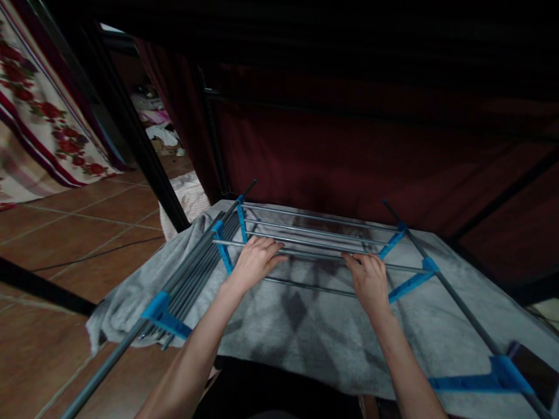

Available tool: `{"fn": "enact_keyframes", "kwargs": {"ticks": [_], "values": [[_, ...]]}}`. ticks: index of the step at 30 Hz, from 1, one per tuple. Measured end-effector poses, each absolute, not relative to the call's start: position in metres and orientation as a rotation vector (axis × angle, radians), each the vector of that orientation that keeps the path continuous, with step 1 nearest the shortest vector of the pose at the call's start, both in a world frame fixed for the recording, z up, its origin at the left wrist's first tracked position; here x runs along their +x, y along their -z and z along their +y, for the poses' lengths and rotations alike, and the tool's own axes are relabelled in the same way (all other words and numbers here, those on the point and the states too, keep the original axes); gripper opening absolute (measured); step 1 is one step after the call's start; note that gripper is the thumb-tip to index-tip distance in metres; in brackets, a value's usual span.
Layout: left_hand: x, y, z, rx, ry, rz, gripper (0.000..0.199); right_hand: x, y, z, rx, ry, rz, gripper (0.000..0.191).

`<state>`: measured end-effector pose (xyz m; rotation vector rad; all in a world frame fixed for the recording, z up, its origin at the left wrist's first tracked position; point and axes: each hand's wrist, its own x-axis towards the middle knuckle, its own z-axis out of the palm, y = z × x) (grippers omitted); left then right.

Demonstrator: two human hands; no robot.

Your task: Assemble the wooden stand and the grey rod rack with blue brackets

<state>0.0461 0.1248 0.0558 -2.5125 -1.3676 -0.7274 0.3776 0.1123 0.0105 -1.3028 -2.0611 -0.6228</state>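
A rack of grey metal poles and blue plastic brackets, looking like a clothes drying rack, spans the grey blanket in front of me. My left hand [257, 260] is closed over a crosswise metal rod [312, 255] near its left end, thumb pointing right. Farther along the same rod my right hand [369, 276] grips it, close to a blue bracket [410, 285]. Another blue bracket [223, 249] supports the left end. More crosswise rods run behind and below. The undersides of both hands' fingers are hidden.
Several loose metal rods [196, 285] lie bundled at the left on the grey blanket [283, 337]. A dark flat device [535, 372] lies at the right. Black frame posts [144, 139] and a dark red curtain [327, 157] surround the blanket. Tiled floor [87, 233] shows at left.
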Motion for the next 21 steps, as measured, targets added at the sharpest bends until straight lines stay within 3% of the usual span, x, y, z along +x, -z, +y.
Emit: {"fn": "enact_keyframes", "kwargs": {"ticks": [6,10,14,21], "values": [[0.023,-0.089,0.112,-2.048,0.956,-1.752,0.041,0.38,-0.014,0.112,-1.308,0.617,-2.078,0.043],[-0.003,-0.106,0.105,-1.58,0.73,-2.248,0.044,0.38,-0.013,0.112,-1.322,0.621,-2.082,0.042],[-0.02,-0.111,0.107,-1.601,0.375,-2.586,0.042,0.38,-0.013,0.113,-1.321,0.634,-2.073,0.043],[-0.039,-0.11,0.12,-1.813,0.353,-2.607,0.055,0.381,-0.012,0.112,-1.356,0.634,-2.079,0.044]]}}
